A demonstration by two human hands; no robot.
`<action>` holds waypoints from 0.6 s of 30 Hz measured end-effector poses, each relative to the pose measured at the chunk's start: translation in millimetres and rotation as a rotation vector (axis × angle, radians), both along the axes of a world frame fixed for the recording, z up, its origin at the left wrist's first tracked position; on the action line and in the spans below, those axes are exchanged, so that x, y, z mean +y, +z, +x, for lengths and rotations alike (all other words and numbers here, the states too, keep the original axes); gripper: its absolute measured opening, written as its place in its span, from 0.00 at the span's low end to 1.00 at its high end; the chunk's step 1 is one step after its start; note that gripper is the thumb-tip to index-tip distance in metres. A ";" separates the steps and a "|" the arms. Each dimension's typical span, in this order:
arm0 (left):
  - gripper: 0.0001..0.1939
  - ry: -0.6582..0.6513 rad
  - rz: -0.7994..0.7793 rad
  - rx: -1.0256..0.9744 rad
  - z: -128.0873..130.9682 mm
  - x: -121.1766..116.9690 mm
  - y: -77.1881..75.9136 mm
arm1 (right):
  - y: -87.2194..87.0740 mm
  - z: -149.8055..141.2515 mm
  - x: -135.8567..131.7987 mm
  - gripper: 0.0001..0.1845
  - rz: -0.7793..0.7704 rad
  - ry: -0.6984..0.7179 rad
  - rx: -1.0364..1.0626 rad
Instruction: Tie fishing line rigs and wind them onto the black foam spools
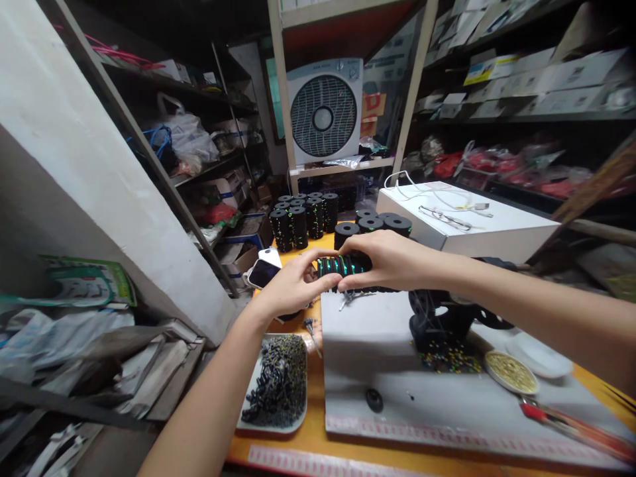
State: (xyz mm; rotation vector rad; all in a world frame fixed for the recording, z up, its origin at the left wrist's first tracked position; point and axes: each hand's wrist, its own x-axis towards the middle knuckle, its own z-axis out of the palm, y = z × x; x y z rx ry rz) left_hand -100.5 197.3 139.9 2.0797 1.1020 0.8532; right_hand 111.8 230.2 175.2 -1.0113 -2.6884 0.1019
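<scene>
A black ridged spool (342,266), with shiny green bits in its grooves, lies sideways between my two hands above the table. My left hand (297,283) grips its left end, thumb in front and fingers curled over the top. Around the right end, my right hand (385,260) is closed, its thumb near the left thumb. The fingers partly cover both ends. Behind the hands stand several similar upright black cylinders (314,217) with green and yellow flecks, and another group of black cylinders (370,225) with holes in their tops.
A white tray (301,424) of small black and yellow pieces sits left of the grey board (368,358). On the board are a black disc (374,400), a dish of golden bits (511,372) and red-handled pliers (556,419). A white box (467,218) stands right, a fan (324,112) behind.
</scene>
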 end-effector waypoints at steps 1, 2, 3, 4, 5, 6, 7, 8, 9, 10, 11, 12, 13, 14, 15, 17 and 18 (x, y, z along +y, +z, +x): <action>0.21 0.007 0.008 0.012 -0.1 -0.2 0.2 | 3.9 0.5 3.5 0.35 -0.089 0.000 -0.001; 0.21 0.012 0.014 0.021 -0.2 -0.4 0.3 | 7.5 1.0 7.3 0.36 -0.174 0.002 -0.008; 0.21 0.014 0.020 0.027 -0.2 -0.7 0.3 | 10.6 1.6 11.4 0.37 -0.255 0.001 -0.019; 0.21 0.012 0.025 0.033 -0.2 -1.1 0.1 | 13.0 2.1 15.8 0.37 -0.329 -0.002 -0.035; 0.20 0.008 0.029 0.038 -0.1 -1.4 -0.1 | 14.6 2.6 20.2 0.37 -0.397 -0.004 -0.050; 0.20 0.003 0.035 0.042 0.0 -1.7 -0.5 | 15.3 2.9 24.6 0.36 -0.458 -0.002 -0.060; 0.20 -0.002 0.043 0.045 0.0 -1.9 -0.9 | 15.3 3.0 28.8 0.36 -0.510 0.000 -0.065; 0.20 -0.007 0.051 0.048 -0.1 -1.9 -1.5 | 14.8 2.9 32.6 0.35 -0.550 0.005 -0.066; 0.20 -0.013 0.061 0.050 -0.3 -1.9 -2.0 | 13.9 2.5 36.1 0.34 -0.575 0.006 -0.068; 0.20 -0.018 0.070 0.053 -0.5 -1.8 -2.4 | 13.0 2.1 39.0 0.33 -0.584 0.003 -0.070; 0.20 -0.022 0.078 0.054 -0.7 -1.6 -2.6 | 12.4 1.5 41.0 0.33 -0.586 -0.004 -0.072; 0.20 -0.027 0.087 0.055 -0.8 -1.5 -2.5 | 12.3 1.1 41.9 0.32 -0.588 -0.013 -0.075; 0.20 -0.033 0.100 0.060 -0.6 -1.3 -2.1 | 13.0 0.8 41.4 0.33 -0.587 -0.016 -0.079; 0.19 -0.037 0.118 0.069 0.0 -1.2 -1.2 | 14.3 1.0 39.4 0.33 -0.578 -0.009 -0.082; 0.18 -0.040 0.141 0.081 0.8 -1.1 -0.1 | 16.2 1.7 35.9 0.33 -0.556 0.004 -0.087; 0.16 -0.033 0.199 0.116 3.5 -0.9 2.6 | 20.3 5.2 25.4 0.34 -0.466 0.022 -0.112; 0.16 -0.028 0.222 0.142 5.0 -0.9 3.8 | 21.8 7.8 19.4 0.35 -0.402 0.018 -0.126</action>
